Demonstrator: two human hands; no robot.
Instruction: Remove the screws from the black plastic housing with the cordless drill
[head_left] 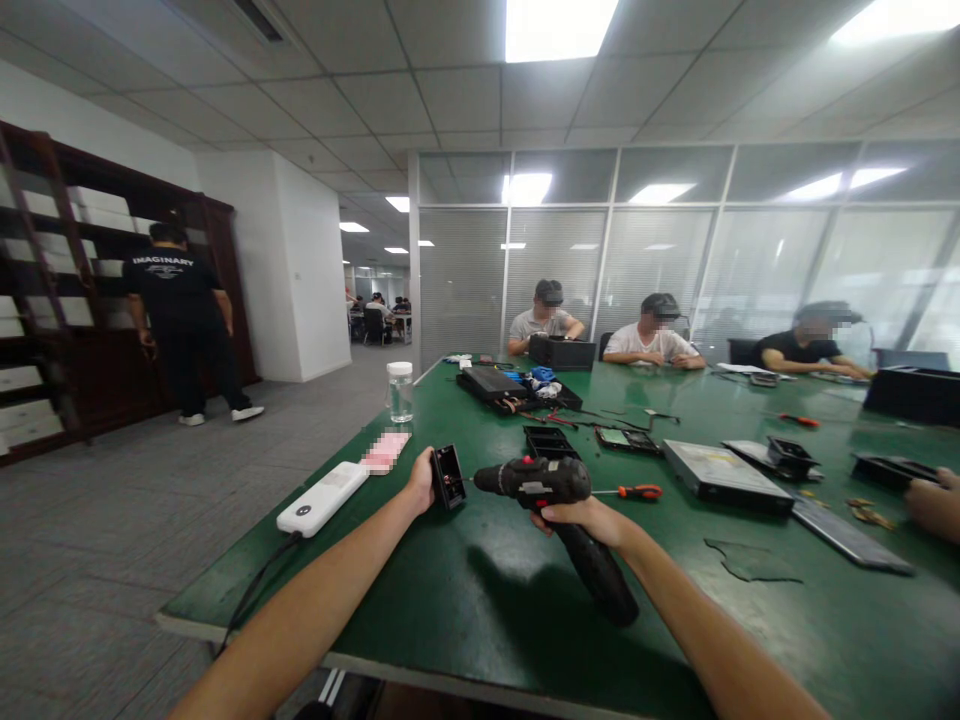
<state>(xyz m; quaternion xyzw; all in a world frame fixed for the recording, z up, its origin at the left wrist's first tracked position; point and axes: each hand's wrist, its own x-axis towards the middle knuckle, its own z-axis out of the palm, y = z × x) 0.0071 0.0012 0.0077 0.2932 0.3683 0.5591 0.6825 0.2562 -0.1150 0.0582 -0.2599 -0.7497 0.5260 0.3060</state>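
Observation:
My right hand (581,520) is wrapped round the grip of a black cordless drill (536,482), its chuck pointing left. In my left hand (422,482) a small black rectangular housing (448,478) is held tilted up on edge, its open side facing the drill. The thin bit reaches to the housing's face; whether it touches a screw is too small to tell. Just behind the drill lies a black frame-like part (550,442). An orange-handled screwdriver (640,492) rests to the right of the drill.
At left stand a white power bank (322,500) with a cable and a clear jar (400,393). Dismantled devices (491,385) lie farther back on the green table (420,610). A silver drive-like box (726,478) and a dark glass piece (752,561) sit at right. Several people work around the table.

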